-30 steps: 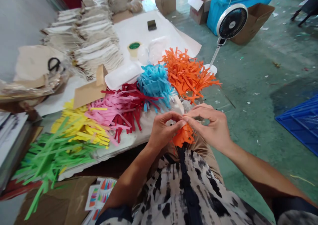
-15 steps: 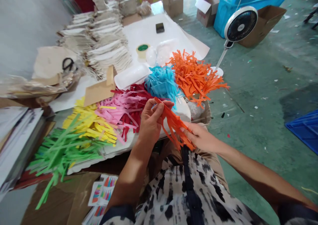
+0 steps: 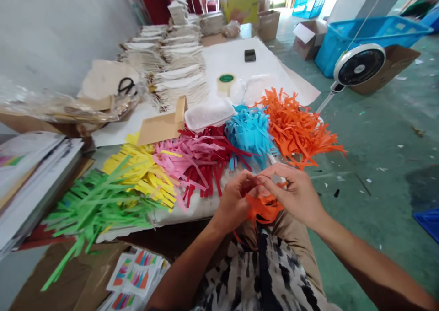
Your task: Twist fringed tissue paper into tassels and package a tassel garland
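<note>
Above my lap, an orange paper tassel [image 3: 265, 209] hangs with its cut strips downward. My left hand [image 3: 236, 199] pinches its upper end, fingers curled. From the other side my right hand [image 3: 297, 194] closes on the same top, thumb and fingertips meeting those of the left. The fingers hide the tassel's top. Just beyond the hands lie a blue fringed pile [image 3: 249, 130] and a larger orange fringed pile [image 3: 298, 128]. Dark red strips [image 3: 209, 178], pink strips [image 3: 176, 153], yellow strips [image 3: 137, 164] and green strips [image 3: 99, 201] run along the table's near edge to the left.
A white foam tray [image 3: 209, 114], a tape roll [image 3: 225, 84] and a phone-like dark device [image 3: 250, 55] rest on the table. Paper stacks [image 3: 181, 82] and black scissors [image 3: 126, 86] are at left. A white fan [image 3: 359, 67] stands right, near a blue crate [image 3: 329, 50].
My right hand has moved up from the tassel's strips to its top, meeting my left hand. The strips now hang below both hands. The camera view has shifted, so the table appears further right.
</note>
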The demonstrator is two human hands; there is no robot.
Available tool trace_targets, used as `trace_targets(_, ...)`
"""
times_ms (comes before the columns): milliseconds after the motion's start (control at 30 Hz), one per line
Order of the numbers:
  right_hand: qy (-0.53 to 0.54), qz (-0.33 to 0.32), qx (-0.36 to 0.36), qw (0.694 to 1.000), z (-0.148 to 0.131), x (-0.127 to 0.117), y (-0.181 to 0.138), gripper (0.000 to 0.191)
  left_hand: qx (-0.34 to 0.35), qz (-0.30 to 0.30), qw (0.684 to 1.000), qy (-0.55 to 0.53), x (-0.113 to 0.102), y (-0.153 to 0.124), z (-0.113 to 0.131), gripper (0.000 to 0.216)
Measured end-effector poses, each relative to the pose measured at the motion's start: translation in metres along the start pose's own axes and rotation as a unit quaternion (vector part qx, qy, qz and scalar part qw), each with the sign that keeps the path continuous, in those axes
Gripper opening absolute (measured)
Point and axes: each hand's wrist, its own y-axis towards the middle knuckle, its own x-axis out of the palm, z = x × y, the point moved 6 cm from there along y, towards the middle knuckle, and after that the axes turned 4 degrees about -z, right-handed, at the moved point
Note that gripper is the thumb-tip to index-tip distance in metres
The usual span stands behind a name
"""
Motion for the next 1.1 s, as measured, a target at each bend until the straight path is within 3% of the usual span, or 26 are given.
trace_targets(167, 0.033, -0.068, -0.006, 0.997, 0.008, 0.018, 0.037, 0.021, -0.031, 0.029, 0.997, -0.069, -0.032, 0.006, 0.001, 0.037)
trace_targets(267, 0.017, -0.061, -0.037, 0.997, 0.009, 0.020, 0.090, 0.026, -0.048, 0.061, 0.996, -0.053, -0.055, 0.007, 0.006, 0.033)
trace_targets(333, -0.068, 0.003, -0.090, 0.994, 0.004, 0.021, 0.139, 0.028, -0.047, 0.092, 0.994, -0.038, -0.071, 0.007, 0.010, 0.029)
trace_targets(400, -0.218, -0.003, -0.118, 0.969, 0.002, 0.037, 0.191, 0.028, -0.044, 0.118, 0.991, -0.038, -0.084, 0.007, 0.014, 0.027)
trace_targets(500, -0.400, -0.103, -0.017, 0.911, 0.022, 0.071, 0.261, 0.026, -0.040, 0.141, 0.988, -0.045, -0.098, 0.007, 0.018, 0.025)
trace_targets(600, -0.443, -0.137, 0.041, 0.885, 0.036, 0.094, 0.302, 0.025, -0.039, 0.143, 0.987, -0.065, -0.105, 0.009, 0.021, 0.024)
trace_targets(733, -0.452, -0.136, 0.048, 0.880, 0.040, 0.106, 0.316, 0.029, -0.039, 0.146, 0.983, -0.100, -0.107, 0.011, 0.019, 0.026)
trace_targets(867, -0.441, -0.111, 0.025, 0.890, 0.035, 0.095, 0.299, 0.025, -0.020, 0.162, 0.983, -0.083, -0.107, 0.012, 0.020, 0.029)
trace_targets(1100, -0.288, -0.007, -0.086, 0.954, 0.030, 0.063, 0.262, 0.025, 0.024, 0.164, 0.985, -0.046, -0.092, 0.012, 0.022, 0.026)
